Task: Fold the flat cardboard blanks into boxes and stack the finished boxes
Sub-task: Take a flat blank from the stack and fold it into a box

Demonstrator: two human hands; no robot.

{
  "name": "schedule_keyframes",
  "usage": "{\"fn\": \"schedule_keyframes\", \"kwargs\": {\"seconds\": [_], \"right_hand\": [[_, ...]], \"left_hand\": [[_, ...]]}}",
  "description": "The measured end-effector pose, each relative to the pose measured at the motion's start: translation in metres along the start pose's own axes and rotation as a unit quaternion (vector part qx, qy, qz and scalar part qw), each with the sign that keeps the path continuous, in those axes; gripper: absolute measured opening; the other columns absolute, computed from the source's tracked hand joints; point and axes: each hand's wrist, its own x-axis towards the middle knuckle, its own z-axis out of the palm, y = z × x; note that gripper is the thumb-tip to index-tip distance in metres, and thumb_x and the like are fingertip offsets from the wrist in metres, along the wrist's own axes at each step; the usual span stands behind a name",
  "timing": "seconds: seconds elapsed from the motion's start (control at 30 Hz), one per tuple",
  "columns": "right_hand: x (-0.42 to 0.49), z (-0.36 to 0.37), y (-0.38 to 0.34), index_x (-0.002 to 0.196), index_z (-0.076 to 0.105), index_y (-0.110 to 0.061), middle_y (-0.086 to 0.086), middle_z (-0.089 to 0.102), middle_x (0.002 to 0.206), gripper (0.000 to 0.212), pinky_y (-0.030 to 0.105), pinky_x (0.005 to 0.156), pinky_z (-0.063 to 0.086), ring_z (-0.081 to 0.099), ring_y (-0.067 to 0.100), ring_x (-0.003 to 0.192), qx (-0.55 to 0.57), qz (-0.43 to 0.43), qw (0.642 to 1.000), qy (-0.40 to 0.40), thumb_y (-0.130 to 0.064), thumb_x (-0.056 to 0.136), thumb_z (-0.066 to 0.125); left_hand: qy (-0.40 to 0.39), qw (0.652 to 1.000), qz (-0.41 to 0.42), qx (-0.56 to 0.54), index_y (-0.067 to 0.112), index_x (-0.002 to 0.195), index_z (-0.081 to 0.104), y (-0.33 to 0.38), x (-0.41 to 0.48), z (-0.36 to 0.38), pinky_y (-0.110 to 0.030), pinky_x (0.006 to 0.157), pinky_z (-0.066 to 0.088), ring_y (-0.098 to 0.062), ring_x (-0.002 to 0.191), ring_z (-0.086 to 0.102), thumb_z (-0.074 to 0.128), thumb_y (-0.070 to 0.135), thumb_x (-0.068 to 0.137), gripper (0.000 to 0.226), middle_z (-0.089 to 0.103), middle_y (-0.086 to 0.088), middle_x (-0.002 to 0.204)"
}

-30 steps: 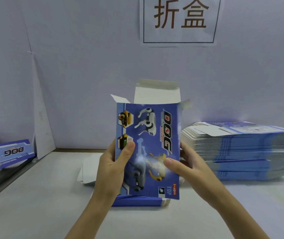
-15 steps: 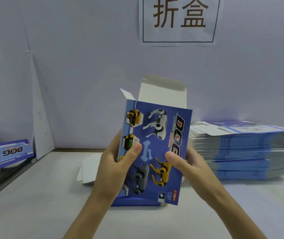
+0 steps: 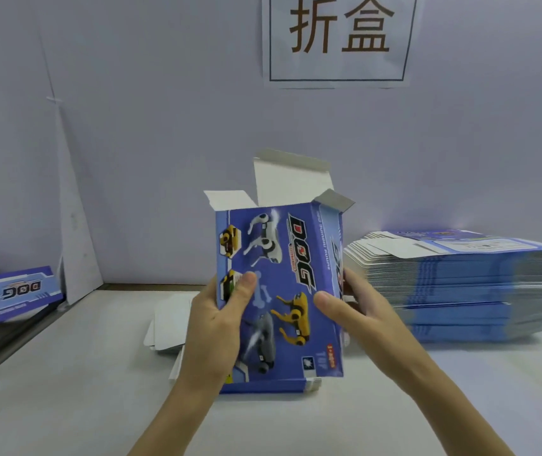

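Note:
I hold a blue cardboard box [image 3: 283, 264] printed with robot dogs and the word DOG upright above the table. It is opened into a tube, with its white top flaps standing up and apart. My left hand [image 3: 220, 320] grips its left edge, thumb on the front face. My right hand [image 3: 355, 311] grips the right side, thumb on the front. A tall stack of flat blue blanks [image 3: 460, 284] lies on the table to the right. One finished blue box [image 3: 19, 291] lies at the far left edge.
A few flat blanks [image 3: 171, 324] lie white side up on the white table [image 3: 65, 406] just behind the held box. A pale wall with a paper sign [image 3: 339, 41] stands close behind. A dark ledge runs along the table's left side.
The box has swung from flat-on to show its right side panel, opening from a flat sleeve into a tube. Both hands kept their grip and shifted slightly right.

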Motion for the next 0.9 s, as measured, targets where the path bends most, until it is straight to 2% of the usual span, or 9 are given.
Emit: {"fn": "schedule_keyframes", "kwargs": {"seconds": [0.07, 0.17, 0.23, 0.3, 0.33, 0.43, 0.5, 0.77, 0.9], "right_hand": [[0.0, 0.001, 0.001, 0.126, 0.049, -0.038, -0.014, 0.069, 0.114, 0.073, 0.026, 0.075, 0.058, 0.069, 0.012, 0.104, -0.005, 0.016, 1.0, -0.026, -0.06, 0.06, 0.073], [-0.001, 0.004, 0.001, 0.122, 0.037, -0.058, -0.029, 0.064, 0.115, 0.076, 0.022, 0.075, 0.057, 0.066, 0.003, 0.106, -0.011, 0.035, 0.997, -0.071, -0.058, 0.057, 0.078], [-0.001, 0.004, 0.001, 0.119, 0.035, -0.062, -0.027, 0.064, 0.115, 0.077, 0.024, 0.076, 0.058, 0.066, 0.005, 0.107, 0.004, 0.054, 0.996, -0.077, -0.057, 0.056, 0.079], [0.0, 0.002, 0.003, 0.13, 0.039, -0.053, -0.017, 0.066, 0.121, 0.081, 0.032, 0.08, 0.059, 0.067, 0.013, 0.109, 0.02, 0.058, 0.994, -0.085, -0.049, 0.06, 0.079], [0.001, 0.002, 0.002, 0.133, 0.041, -0.047, -0.011, 0.066, 0.123, 0.08, 0.035, 0.081, 0.059, 0.068, 0.017, 0.109, 0.035, 0.053, 0.994, -0.091, -0.044, 0.062, 0.079], [0.003, -0.001, 0.001, 0.134, 0.047, -0.037, 0.002, 0.068, 0.122, 0.076, 0.044, 0.082, 0.059, 0.069, 0.028, 0.106, 0.098, 0.034, 0.991, -0.081, -0.036, 0.063, 0.076], [0.003, -0.004, 0.001, 0.133, 0.049, -0.032, 0.004, 0.069, 0.122, 0.073, 0.04, 0.079, 0.059, 0.069, 0.029, 0.105, 0.134, 0.025, 0.988, -0.069, -0.034, 0.064, 0.074], [0.003, -0.015, 0.005, 0.114, 0.063, -0.035, 0.003, 0.072, 0.116, 0.057, 0.03, 0.074, 0.058, 0.071, 0.024, 0.1, 0.12, 0.029, 0.991, -0.054, -0.031, 0.059, 0.078], [0.006, -0.001, 0.008, 0.123, 0.054, -0.022, -0.002, 0.075, 0.105, 0.075, 0.026, 0.064, 0.058, 0.074, 0.015, 0.089, 0.102, 0.027, 0.99, 0.097, -0.033, 0.059, 0.092]], "left_hand": [[0.007, 1.0, -0.01, -0.017, 0.014, 0.075, 0.067, 0.001, 0.001, -0.002, -0.027, 0.056, 0.054, -0.021, 0.066, 0.068, 0.061, 0.045, 0.074, 0.031, 0.07, -0.003, 0.068], [0.009, 1.0, -0.014, -0.012, 0.005, 0.074, 0.064, -0.001, 0.001, -0.004, -0.046, 0.054, 0.052, -0.045, 0.064, 0.06, 0.059, 0.051, 0.075, 0.046, 0.065, -0.023, 0.068], [0.019, 1.0, -0.007, -0.002, 0.006, 0.072, 0.065, -0.001, 0.002, -0.004, -0.044, 0.056, 0.053, -0.041, 0.064, 0.062, 0.061, 0.051, 0.071, 0.046, 0.065, -0.022, 0.067], [-0.001, 0.999, -0.021, -0.023, 0.02, 0.075, 0.073, 0.001, 0.005, -0.007, -0.027, 0.059, 0.057, -0.021, 0.071, 0.071, 0.066, 0.049, 0.064, 0.032, 0.073, -0.005, 0.074], [-0.028, 0.998, -0.039, -0.036, 0.026, 0.081, 0.073, 0.002, 0.008, -0.01, -0.026, 0.066, 0.058, -0.019, 0.08, 0.072, 0.068, 0.048, 0.062, 0.03, 0.075, -0.002, 0.082], [-0.11, 0.989, -0.094, -0.04, 0.032, 0.128, 0.056, 0.0, 0.015, -0.023, -0.046, 0.095, 0.051, -0.023, 0.109, 0.065, 0.079, 0.047, 0.071, 0.063, 0.07, 0.0, 0.115], [-0.161, 0.98, -0.116, -0.023, 0.032, 0.141, 0.042, 0.0, 0.017, -0.028, -0.052, 0.099, 0.047, -0.024, 0.115, 0.062, 0.073, 0.055, 0.069, 0.082, 0.066, 0.001, 0.123], [-0.213, 0.973, -0.083, -0.028, 0.036, 0.133, 0.048, -0.006, 0.016, -0.027, -0.03, 0.078, 0.058, -0.016, 0.108, 0.066, 0.078, 0.05, 0.064, 0.076, 0.068, 0.005, 0.119], [-0.102, 0.987, -0.037, 0.119, 0.046, 0.125, 0.048, -0.016, 0.009, -0.01, -0.022, 0.09, 0.051, -0.003, 0.115, 0.057, 0.07, 0.042, 0.08, 0.05, 0.06, 0.013, 0.127]]}}
